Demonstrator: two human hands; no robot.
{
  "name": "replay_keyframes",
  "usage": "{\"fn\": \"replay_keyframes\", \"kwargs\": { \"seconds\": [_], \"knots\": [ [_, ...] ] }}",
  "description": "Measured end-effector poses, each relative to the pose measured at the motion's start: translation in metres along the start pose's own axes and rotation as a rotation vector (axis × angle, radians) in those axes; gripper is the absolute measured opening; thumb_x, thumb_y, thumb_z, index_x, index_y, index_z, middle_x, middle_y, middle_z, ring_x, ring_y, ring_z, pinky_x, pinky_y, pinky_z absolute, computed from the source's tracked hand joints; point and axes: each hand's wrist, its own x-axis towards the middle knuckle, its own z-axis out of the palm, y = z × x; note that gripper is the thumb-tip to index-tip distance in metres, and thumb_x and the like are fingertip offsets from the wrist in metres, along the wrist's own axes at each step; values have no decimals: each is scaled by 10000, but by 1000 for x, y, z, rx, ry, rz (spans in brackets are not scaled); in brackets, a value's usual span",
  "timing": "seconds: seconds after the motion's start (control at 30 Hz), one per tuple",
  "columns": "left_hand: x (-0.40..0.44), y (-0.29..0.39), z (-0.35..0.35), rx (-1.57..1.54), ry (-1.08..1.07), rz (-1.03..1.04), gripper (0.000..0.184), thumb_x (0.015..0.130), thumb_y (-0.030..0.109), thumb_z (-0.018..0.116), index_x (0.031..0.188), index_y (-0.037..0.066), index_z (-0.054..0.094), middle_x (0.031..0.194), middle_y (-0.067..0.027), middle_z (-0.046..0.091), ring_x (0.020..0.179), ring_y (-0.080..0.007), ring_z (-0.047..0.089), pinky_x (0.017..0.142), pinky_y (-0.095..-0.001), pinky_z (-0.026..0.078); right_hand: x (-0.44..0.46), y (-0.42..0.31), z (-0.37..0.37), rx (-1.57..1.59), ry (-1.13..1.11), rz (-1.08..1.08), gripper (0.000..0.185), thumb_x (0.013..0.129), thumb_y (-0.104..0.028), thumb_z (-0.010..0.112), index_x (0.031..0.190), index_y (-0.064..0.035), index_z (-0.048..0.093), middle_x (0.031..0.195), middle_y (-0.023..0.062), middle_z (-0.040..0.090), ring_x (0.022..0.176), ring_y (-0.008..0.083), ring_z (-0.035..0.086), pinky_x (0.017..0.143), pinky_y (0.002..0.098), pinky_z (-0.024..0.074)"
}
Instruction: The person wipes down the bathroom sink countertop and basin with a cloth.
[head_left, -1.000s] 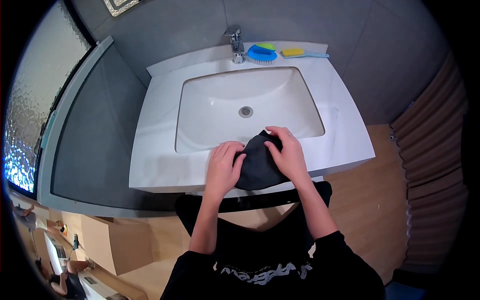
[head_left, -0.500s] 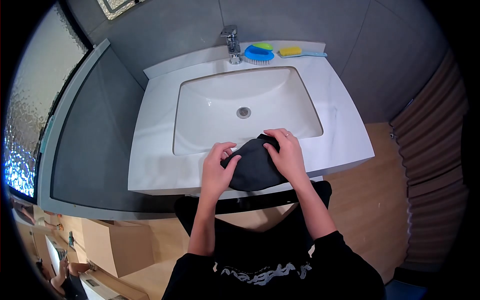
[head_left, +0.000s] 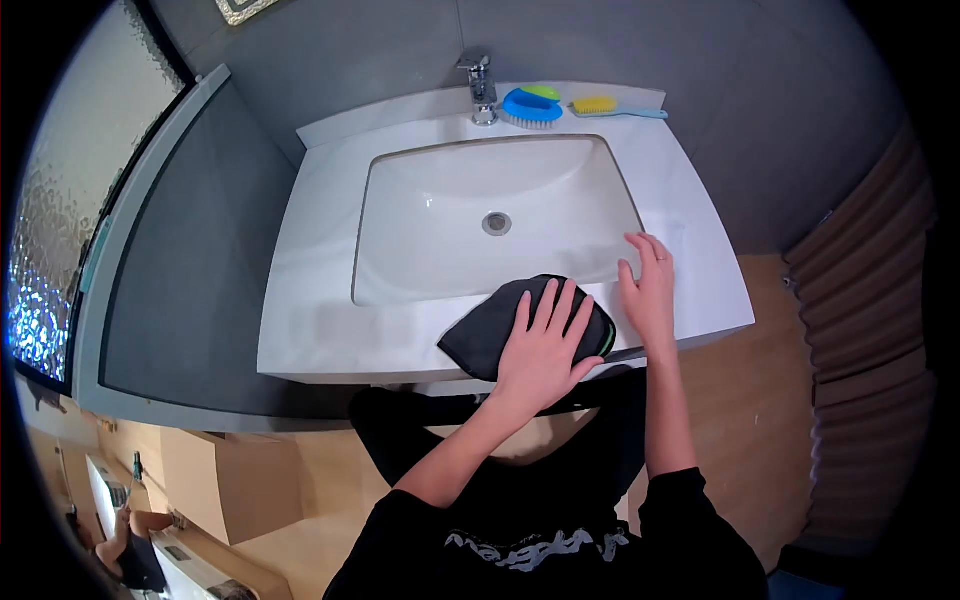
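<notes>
A dark grey cloth item [head_left: 480, 325] with a black edge and a bit of green at its right side lies flat on the front rim of the white counter [head_left: 310, 335]. My left hand [head_left: 545, 345] rests on top of it, palm down with fingers spread. To the right, my right hand [head_left: 650, 290] is held over the counter by the sink's right front corner, apart from the cloth, its fingers parted and holding nothing. Behind the cloth is the white sink [head_left: 440, 240] with its round drain.
A chrome faucet [head_left: 481, 90] stands behind the sink. Beside it lie a blue and green brush [head_left: 533, 106] and a yellow-bristled brush [head_left: 615, 108]. A cardboard box [head_left: 235, 485] is at lower left, a person [head_left: 135, 550] beyond it, and a brown curtain [head_left: 870, 370] hangs at right.
My left hand has moved right and now lies flat on the cloth. My right hand has let go and moved away to the right. The cloth is spread wider on the counter.
</notes>
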Motion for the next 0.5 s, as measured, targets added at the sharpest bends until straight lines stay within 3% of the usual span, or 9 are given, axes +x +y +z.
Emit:
{"fn": "replay_keyframes", "kwargs": {
  "seconds": [0.03, 0.13, 0.23, 0.3, 0.33, 0.4, 0.5],
  "knots": [
    [0, 0, 0, -8, 2, -5, 749, 834, 506, 630, 1411, 74, 429, 1473, -181, 372, 1366, -351, 341, 1090, -534, 290, -3, 3, 5, 3, -8, -2, 326, 887, -59, 547, 1211, -58, 582, 1299, 159, 554, 1248, 330, 482, 1030, 413, 383],
    [2, 0, 1, -33, 18, -13, 743, 838, 509, 623, 1409, 72, 432, 1470, -183, 376, 1368, -350, 340, 1092, -529, 288, -5, 4, 16, -295, -154, -61, 415, 905, -252, 571, 1295, -114, 548, 1370, 149, 500, 1343, 351, 378, 1124, 567, 219],
    [0, -3, 3, -81, 40, -26, 741, 839, 517, 612, 1397, 59, 444, 1472, -189, 376, 1370, -352, 340, 1097, -525, 278, -5, 9, 15, -301, -198, -59, 364, 918, -260, 554, 1252, -117, 587, 1310, 158, 555, 1324, 335, 412, 1123, 569, 212],
    [-2, -6, 4, -101, 64, -23, 740, 841, 512, 611, 1393, 49, 444, 1471, -191, 376, 1369, -353, 340, 1103, -522, 269, -4, 9, 12, -262, -236, -67, 315, 936, -273, 536, 1186, -104, 627, 1212, 146, 620, 1209, 297, 530, 1138, 552, 182],
    [-3, -7, 1, -113, 66, -23, 738, 843, 509, 608, 1389, 40, 443, 1473, -192, 373, 1369, -352, 338, 1109, -518, 262, -2, 4, 8, -241, -258, -94, 315, 936, -273, 536, 1186, -104, 627, 1212, 146, 620, 1209, 297, 530, 1138, 552, 182],
    [-7, -9, -2, -102, 49, -49, 735, 852, 514, 596, 1392, 41, 439, 1478, -192, 366, 1373, -348, 332, 1114, -516, 255, 1, 0, -2, -169, -319, 28, 292, 948, -278, 525, 1132, -87, 649, 1136, 119, 657, 1032, 257, 622, 1154, 520, 161],
    [-22, -28, -12, -90, 61, -119, 731, 862, 519, 584, 1402, 51, 431, 1482, -188, 363, 1374, -349, 332, 1114, -516, 256, 1, -5, -3, -148, -335, 62, 293, 951, -276, 520, 1118, -74, 652, 1098, 109, 668, 894, 240, 650, 1166, 492, 145]
  ]
}}
